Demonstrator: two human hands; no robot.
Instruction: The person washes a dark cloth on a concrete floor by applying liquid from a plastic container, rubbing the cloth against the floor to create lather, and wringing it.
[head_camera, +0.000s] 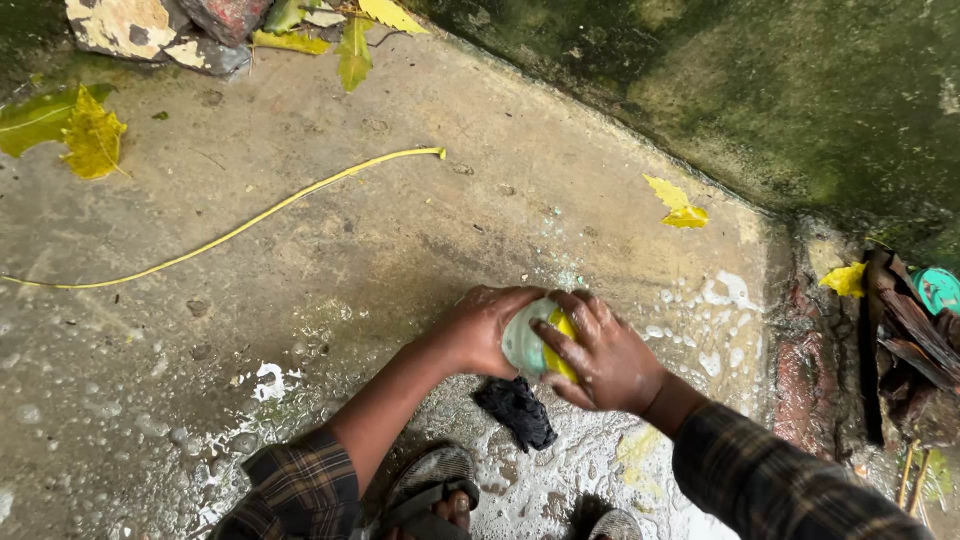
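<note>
Both hands are wet and soapy, and they meet over the wet concrete floor. Left hand is curled around a small round pale green thing, holding it from the left side. Right hand is pressed on the other side of that round thing, with its fingers wrapped over a yellow piece that sits against it. I cannot tell what the yellow piece is.

Just below the round thing, a dark wet cloth lies on the floor in white soap foam. Further below it is a grey sandal with toes showing. Both arms wear dark checked sleeves.

Far to the left of the round thing, a long thin yellow stem lies across the floor. Above and to the right of it is a yellow leaf, near the mossy green wall. Well to the right sits a small teal round thing beside some dark wood bits.
</note>
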